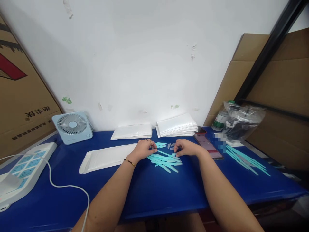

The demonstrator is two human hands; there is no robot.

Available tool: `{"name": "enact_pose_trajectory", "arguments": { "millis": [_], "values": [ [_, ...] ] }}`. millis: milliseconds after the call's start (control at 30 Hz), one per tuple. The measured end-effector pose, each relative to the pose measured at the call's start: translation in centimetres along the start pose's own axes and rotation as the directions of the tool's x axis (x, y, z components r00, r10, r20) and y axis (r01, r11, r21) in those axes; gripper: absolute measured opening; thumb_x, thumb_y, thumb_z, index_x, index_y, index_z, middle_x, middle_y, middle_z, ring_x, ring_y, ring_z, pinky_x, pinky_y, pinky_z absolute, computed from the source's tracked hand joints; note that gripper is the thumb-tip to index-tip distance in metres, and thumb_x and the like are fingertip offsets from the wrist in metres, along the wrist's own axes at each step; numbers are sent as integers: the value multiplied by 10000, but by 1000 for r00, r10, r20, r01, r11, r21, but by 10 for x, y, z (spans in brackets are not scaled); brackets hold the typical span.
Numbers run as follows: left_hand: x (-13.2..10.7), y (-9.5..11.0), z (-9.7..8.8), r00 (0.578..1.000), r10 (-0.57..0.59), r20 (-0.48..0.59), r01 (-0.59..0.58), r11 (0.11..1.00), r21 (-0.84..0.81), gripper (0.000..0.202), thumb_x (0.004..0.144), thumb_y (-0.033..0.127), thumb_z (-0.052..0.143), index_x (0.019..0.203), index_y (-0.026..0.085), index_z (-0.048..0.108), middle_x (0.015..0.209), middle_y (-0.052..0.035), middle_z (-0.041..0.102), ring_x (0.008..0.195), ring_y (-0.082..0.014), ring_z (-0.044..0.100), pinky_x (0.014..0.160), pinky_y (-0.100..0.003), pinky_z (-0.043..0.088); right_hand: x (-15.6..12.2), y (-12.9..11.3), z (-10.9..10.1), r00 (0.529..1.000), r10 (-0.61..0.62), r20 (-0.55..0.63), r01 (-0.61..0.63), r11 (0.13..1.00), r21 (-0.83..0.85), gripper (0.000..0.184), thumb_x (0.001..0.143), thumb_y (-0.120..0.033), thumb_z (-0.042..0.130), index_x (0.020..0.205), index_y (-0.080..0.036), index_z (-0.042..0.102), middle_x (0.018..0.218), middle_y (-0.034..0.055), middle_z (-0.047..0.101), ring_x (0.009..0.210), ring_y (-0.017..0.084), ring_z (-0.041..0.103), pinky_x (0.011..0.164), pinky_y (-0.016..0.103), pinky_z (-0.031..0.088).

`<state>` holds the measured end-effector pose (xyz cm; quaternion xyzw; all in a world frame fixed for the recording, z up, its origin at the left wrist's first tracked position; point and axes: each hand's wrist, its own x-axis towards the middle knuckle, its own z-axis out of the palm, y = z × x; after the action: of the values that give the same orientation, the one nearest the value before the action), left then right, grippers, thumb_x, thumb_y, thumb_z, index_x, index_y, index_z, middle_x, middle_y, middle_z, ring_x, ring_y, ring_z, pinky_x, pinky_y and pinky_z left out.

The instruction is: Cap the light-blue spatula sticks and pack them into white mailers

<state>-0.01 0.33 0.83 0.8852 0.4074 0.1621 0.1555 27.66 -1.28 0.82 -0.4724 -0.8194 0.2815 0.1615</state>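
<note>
While my forearms [111,187] reach forward and converge over the blue table [169,196], my left hand [143,149] and right hand [188,147] turn toward each other above the teal sticks [165,159], piled loosely between them. Left: fingers curled, tips nearly together at one stick's end. Right: knuckles raised, thumb and forefinger angled down, near-closed beside the pile. Cannot tell whether either pinches a stick.

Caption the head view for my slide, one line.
Left hand and right hand at a pile of turquoise strips on a blue table, white packets behind.
</note>
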Motion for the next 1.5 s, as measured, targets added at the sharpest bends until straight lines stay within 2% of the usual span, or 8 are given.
{"name": "enact_pose_trajectory", "arguments": {
  "millis": [200,400,733,867,1000,1100,1267,1500],
  "values": [
    [-5,11,1,983,63,170,-55,997,-48,185,769,399,584,763,234,669,728,26,651,705,-125,574,675,-214,393,1,1,5,998,49,29,-49,999,-14,98,628,-204,673,719,-169,676,760,18,552,631,122,503,574,229,390],
    [-6,14,-2,998,34,45,-30,994,-106,297,836,454,488,949,246,669,942,2,670,838,-148,596,722,-223,421,3,-8,4,998,58,-26,-52,981,188,173,685,-290,661,792,-155,642,638,-9,564,579,111,486,537,217,365],
    [1,11,4,1000,20,-11,-20,1000,4,288,860,428,471,869,226,675,861,3,686,744,-146,598,682,-241,397,7,-14,2,980,53,-193,-2,966,258,214,721,-354,635,792,-154,613,595,-17,539,549,104,469,519,219,348],
    [4,3,-2,993,-90,-81,101,986,135,246,863,372,473,882,239,679,937,-14,690,890,-186,596,825,-291,384,9,1,2,972,96,-215,-34,961,275,248,710,-381,639,783,-147,604,610,-10,556,559,108,488,522,218,360],
    [-2,-3,-12,966,-222,-133,242,957,163,281,766,434,580,968,254,656,962,-26,675,928,-214,586,800,-303,402,11,20,3,955,161,-248,-110,973,205,256,680,-364,661,807,-142,640,611,-9,568,566,116,499,526,224,368],
    [-10,1,-19,959,-285,-15,282,938,200,303,658,496,648,808,233,669,888,-35,673,834,-224,605,727,-299,415,12,23,5,945,155,-289,-127,986,112,233,690,-334,652,841,-158,676,592,-17,558,552,116,491,525,228,362],
    [-17,17,-18,949,-252,190,219,959,180,141,667,356,644,606,230,656,739,-18,682,713,-203,611,648,-278,407,14,-3,15,962,61,-265,-22,989,149,232,766,-351,587,847,-161,694,709,26,642,614,130,537,571,236,402],
    [-5,27,-3,997,-75,-36,80,983,167,151,782,317,579,707,230,678,860,-29,670,872,-210,585,771,-313,376,21,-31,31,989,-56,-134,74,988,137,234,748,-371,629,832,-167,706,657,13,640,588,126,536,544,225,384]
  ]
}}
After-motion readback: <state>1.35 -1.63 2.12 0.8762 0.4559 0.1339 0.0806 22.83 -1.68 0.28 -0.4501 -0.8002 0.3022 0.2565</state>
